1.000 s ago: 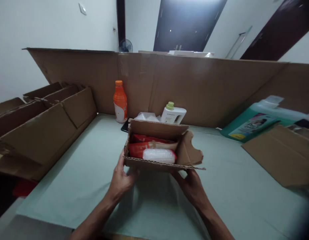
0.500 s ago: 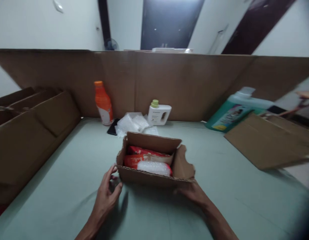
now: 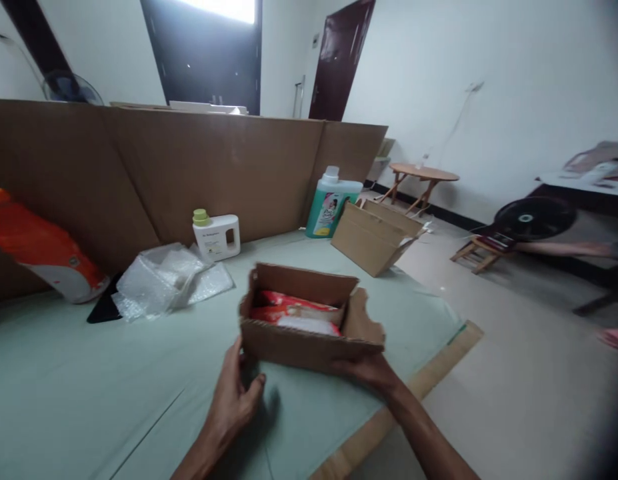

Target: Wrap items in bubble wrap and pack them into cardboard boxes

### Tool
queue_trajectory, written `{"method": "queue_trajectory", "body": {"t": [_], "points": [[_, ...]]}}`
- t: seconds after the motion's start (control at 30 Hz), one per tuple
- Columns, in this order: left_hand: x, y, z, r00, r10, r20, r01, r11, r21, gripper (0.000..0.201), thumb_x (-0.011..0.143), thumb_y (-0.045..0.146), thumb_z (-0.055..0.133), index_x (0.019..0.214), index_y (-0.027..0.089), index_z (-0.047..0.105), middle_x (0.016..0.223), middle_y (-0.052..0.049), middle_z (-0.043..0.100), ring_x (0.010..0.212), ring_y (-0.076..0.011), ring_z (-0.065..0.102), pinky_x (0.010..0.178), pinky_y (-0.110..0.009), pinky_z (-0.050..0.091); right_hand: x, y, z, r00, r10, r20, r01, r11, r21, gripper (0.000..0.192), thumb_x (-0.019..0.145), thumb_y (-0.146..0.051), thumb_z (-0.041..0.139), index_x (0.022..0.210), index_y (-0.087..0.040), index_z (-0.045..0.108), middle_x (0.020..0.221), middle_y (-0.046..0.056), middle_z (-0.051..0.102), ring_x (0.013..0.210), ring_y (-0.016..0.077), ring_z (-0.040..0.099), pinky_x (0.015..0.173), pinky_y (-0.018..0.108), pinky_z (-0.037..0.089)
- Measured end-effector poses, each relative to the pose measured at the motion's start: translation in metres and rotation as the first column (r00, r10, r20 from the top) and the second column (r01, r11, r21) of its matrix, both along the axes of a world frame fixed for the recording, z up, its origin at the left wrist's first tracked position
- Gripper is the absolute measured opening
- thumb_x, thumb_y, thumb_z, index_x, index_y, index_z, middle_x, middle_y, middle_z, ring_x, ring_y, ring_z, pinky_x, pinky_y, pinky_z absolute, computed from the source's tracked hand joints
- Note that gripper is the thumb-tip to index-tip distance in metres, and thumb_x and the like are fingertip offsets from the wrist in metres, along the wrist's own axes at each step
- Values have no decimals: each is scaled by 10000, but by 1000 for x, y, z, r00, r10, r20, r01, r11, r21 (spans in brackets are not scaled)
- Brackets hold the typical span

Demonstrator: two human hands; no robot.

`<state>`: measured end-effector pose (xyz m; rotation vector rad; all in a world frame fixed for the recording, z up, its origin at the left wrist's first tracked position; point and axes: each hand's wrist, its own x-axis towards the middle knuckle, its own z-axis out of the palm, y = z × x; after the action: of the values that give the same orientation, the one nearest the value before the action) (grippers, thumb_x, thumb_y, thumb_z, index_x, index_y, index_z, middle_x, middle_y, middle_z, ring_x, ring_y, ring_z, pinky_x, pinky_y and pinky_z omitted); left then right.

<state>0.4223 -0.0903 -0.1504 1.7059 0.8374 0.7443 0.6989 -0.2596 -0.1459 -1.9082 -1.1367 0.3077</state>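
Observation:
A small open cardboard box sits on the pale green mat in front of me. Inside it lie red packets and a white bubble-wrapped item. The box's right flap is torn. My right hand grips the box under its front right corner. My left hand rests on the mat with its fingertips against the front left corner and its thumb apart from the box.
A tall cardboard wall backs the mat. Along it lie an orange bottle, bubble wrap, a black phone, a white green-capped bottle, a teal jug and another box. The mat's edge and bare floor are to the right.
The view has swung to the right, so the floor and far room now show. My left hand, off the box half a second ago, has come back against its left corner.

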Motion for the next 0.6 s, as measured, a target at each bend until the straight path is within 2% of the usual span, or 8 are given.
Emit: {"method": "queue_trajectory", "body": {"t": [0.07, 0.13, 0.23, 0.33, 0.4, 0.5, 0.6], "points": [[41, -13, 0, 979, -203, 4, 202, 977, 67, 867, 738, 310, 606, 1528, 102, 314, 1528, -225, 452, 1317, -345, 552, 1108, -528, 453, 29, -43, 4, 978, -199, -61, 200, 980, 10, 731, 593, -643, 837, 1136, -173, 699, 1081, 159, 750, 1044, 401, 702, 944, 570, 573], [68, -29, -4, 933, -357, -37, 359, 922, 144, 888, 726, 255, 609, 1545, 95, 309, 1594, -223, 370, 1434, -361, 430, 1183, -550, 366, 56, -82, 14, 932, -351, -95, 358, 930, 77, 663, 586, -603, 852, 1081, -189, 699, 1064, 144, 756, 1020, 376, 712, 923, 532, 594], [80, -49, -20, 888, -444, -121, 460, 844, 274, 821, 743, 187, 596, 1529, 105, 373, 1594, -224, 373, 1481, -362, 362, 1191, -577, 349, 94, -127, 31, 856, -501, -123, 516, 841, 165, 657, 538, -558, 878, 1054, -205, 673, 1082, 127, 751, 999, 354, 713, 904, 514, 603], [72, -59, -36, 896, -426, -127, 436, 790, 430, 700, 779, 137, 559, 1473, 159, 468, 1552, -207, 444, 1434, -346, 438, 1137, -599, 416, 129, -155, 46, 791, -605, -92, 607, 757, 242, 701, 510, -545, 883, 1088, -230, 642, 1178, 128, 715, 1089, 360, 675, 983, 547, 548], [67, -60, -42, 912, -398, -103, 392, 766, 510, 627, 805, 119, 537, 1428, 183, 512, 1511, -195, 498, 1390, -325, 494, 1093, -585, 471, 149, -163, 52, 766, -638, -71, 628, 722, 291, 750, 503, -538, 885, 1139, -245, 617, 1270, 144, 670, 1164, 364, 635, 1025, 545, 511], [65, -60, -44, 925, -369, -85, 344, 725, 597, 545, 819, 105, 527, 1357, 183, 563, 1454, -192, 552, 1346, -310, 538, 1048, -558, 521, 172, -160, 55, 762, -643, -78, 630, 708, 318, 798, 497, -520, 885, 1191, -259, 591, 1316, 153, 636, 1165, 351, 627, 1000, 530, 520], [65, -62, -40, 931, -352, -96, 326, 683, 653, 479, 808, 100, 531, 1275, 171, 614, 1389, -191, 603, 1330, -320, 550, 1039, -567, 529, 187, -149, 54, 753, -654, -71, 635, 694, 340, 812, 476, -532, 877, 1187, -260, 596, 1250, 132, 664, 1085, 333, 652, 916, 529, 560]]}}
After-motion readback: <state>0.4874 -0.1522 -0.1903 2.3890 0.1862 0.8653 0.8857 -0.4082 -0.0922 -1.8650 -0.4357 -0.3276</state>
